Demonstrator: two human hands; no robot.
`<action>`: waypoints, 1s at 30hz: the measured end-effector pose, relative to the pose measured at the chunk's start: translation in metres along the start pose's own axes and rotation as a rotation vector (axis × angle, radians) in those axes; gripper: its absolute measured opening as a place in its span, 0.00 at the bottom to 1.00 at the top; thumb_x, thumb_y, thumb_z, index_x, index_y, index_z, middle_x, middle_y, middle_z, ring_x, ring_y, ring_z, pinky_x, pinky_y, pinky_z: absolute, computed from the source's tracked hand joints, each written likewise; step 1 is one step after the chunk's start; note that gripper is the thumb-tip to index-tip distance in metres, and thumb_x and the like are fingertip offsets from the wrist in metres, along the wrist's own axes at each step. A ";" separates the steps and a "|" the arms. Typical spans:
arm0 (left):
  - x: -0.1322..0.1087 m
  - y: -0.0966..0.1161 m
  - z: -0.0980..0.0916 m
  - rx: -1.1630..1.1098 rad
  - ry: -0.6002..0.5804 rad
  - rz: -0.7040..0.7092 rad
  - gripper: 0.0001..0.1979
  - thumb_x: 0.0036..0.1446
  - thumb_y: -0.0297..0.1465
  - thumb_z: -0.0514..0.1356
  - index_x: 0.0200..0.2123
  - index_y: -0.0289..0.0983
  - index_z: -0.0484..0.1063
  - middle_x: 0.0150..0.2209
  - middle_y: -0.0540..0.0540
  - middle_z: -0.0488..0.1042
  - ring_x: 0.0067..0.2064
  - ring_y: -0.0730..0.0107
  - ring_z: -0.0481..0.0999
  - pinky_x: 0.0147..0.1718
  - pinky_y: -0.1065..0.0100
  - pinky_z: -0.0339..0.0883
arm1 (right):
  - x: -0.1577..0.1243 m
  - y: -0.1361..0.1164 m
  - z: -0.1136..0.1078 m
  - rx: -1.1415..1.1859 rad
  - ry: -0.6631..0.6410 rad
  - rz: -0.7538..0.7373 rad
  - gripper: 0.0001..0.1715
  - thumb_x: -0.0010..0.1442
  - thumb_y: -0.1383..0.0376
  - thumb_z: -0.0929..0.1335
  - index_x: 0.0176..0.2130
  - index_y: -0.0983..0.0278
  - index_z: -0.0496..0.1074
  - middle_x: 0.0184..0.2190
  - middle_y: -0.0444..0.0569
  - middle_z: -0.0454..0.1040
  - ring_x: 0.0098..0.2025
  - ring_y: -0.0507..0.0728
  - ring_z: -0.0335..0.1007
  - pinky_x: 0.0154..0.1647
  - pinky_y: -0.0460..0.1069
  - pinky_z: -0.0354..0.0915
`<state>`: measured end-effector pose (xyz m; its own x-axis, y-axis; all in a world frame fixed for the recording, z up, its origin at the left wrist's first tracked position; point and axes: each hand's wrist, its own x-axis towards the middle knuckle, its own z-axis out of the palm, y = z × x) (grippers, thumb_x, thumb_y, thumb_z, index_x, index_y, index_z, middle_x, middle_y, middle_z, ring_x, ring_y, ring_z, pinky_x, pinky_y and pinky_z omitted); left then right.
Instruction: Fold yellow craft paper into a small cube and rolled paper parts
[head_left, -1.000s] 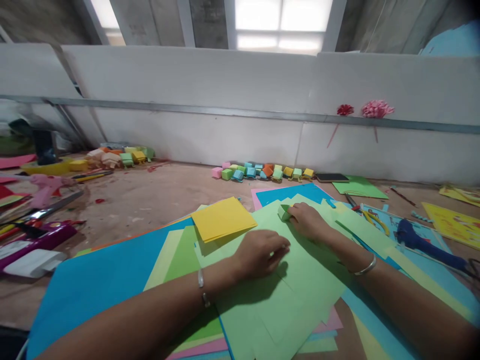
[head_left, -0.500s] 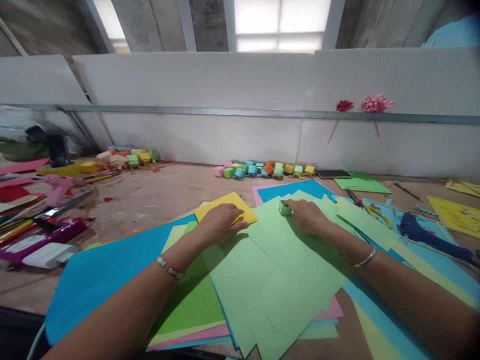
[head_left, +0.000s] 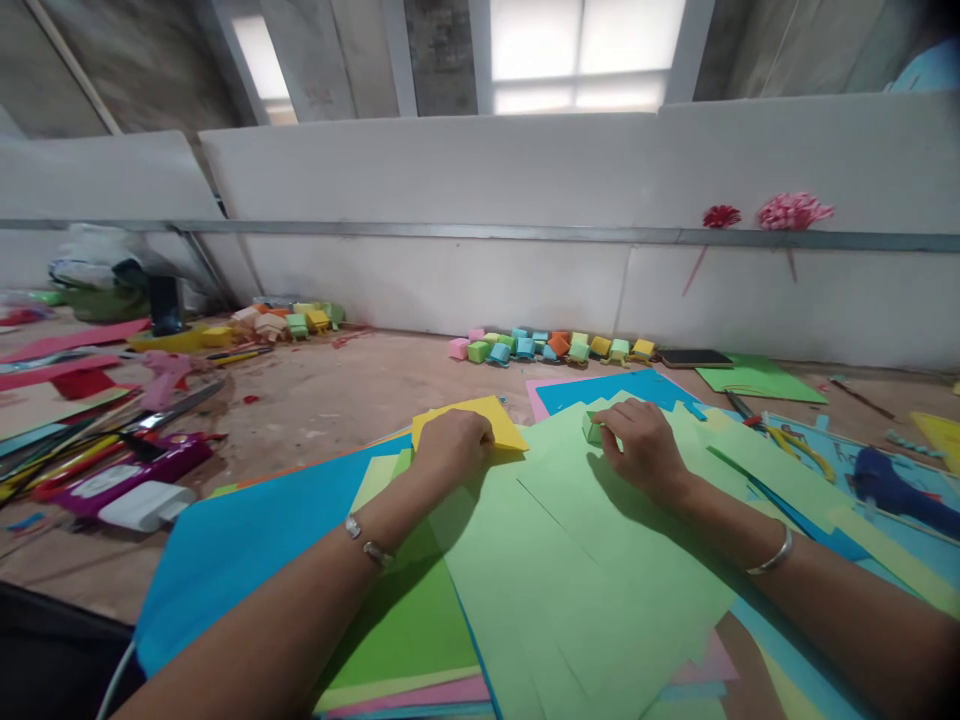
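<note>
My left hand (head_left: 456, 440) rests over a square of yellow paper (head_left: 504, 418), its fingers curled in and closed at the sheet's near edge. Part of the sheet is hidden under the hand. To the right, my right hand (head_left: 643, 445) holds a small light green paper box (head_left: 592, 428) by its right side, between thumb and fingers. The box touches the large light green sheets (head_left: 555, 560) fanned out below both hands. Under my left forearm lie a blue sheet (head_left: 262, 540) and a darker green sheet (head_left: 420, 620).
Small coloured paper boxes (head_left: 525, 348) line the wall, with more in a pile (head_left: 296, 322) at left. A pink glue gun (head_left: 165, 378) and purple device (head_left: 142, 475) lie left. Yellow-handled pliers (head_left: 802, 450) and a dark blue glue gun (head_left: 900, 490) lie right.
My left hand's fingers have curled in on the yellow paper. My right hand stays at the small green box, its fingers bent lower. The view has turned slightly left.
</note>
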<state>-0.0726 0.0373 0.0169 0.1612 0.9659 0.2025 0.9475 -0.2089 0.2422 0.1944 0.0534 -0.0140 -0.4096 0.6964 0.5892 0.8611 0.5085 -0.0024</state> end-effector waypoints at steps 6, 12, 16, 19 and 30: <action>0.002 -0.006 0.000 -0.248 0.039 -0.101 0.11 0.43 0.38 0.67 0.20 0.37 0.76 0.21 0.49 0.75 0.23 0.70 0.69 0.19 0.73 0.53 | 0.004 -0.005 -0.008 0.184 -0.009 -0.012 0.15 0.61 0.71 0.61 0.34 0.66 0.76 0.32 0.55 0.77 0.37 0.60 0.68 0.39 0.54 0.57; 0.001 -0.003 -0.007 -0.455 0.266 0.034 0.13 0.54 0.38 0.60 0.27 0.36 0.80 0.26 0.47 0.78 0.26 0.70 0.71 0.24 0.72 0.61 | 0.010 -0.016 -0.023 0.517 -0.124 0.023 0.24 0.60 0.68 0.64 0.56 0.66 0.66 0.29 0.46 0.77 0.28 0.54 0.72 0.29 0.48 0.66; -0.014 0.017 -0.008 -0.512 0.422 0.266 0.08 0.55 0.35 0.63 0.29 0.40 0.81 0.33 0.44 0.79 0.36 0.66 0.74 0.34 0.68 0.67 | -0.001 -0.026 -0.029 0.737 -0.181 -0.017 0.40 0.59 0.69 0.65 0.67 0.63 0.50 0.31 0.42 0.80 0.27 0.51 0.75 0.28 0.45 0.70; -0.027 0.030 -0.008 -0.496 0.572 0.711 0.06 0.58 0.33 0.63 0.30 0.44 0.81 0.31 0.47 0.79 0.34 0.69 0.72 0.36 0.67 0.67 | -0.019 -0.033 -0.034 0.821 -0.117 -0.034 0.23 0.59 0.66 0.67 0.55 0.61 0.69 0.38 0.47 0.80 0.36 0.53 0.77 0.35 0.47 0.73; -0.035 0.035 0.004 -0.169 0.992 0.895 0.05 0.54 0.26 0.68 0.31 0.39 0.75 0.29 0.53 0.76 0.28 0.74 0.65 0.27 0.70 0.60 | -0.049 -0.036 -0.036 0.961 -0.083 0.304 0.44 0.59 0.65 0.67 0.69 0.60 0.46 0.27 0.41 0.77 0.21 0.51 0.72 0.26 0.46 0.71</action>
<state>-0.0435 -0.0032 0.0142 0.3671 -0.0135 0.9301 0.5661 -0.7902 -0.2349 0.1941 -0.0173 -0.0140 -0.2645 0.8788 0.3972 0.3398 0.4704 -0.8144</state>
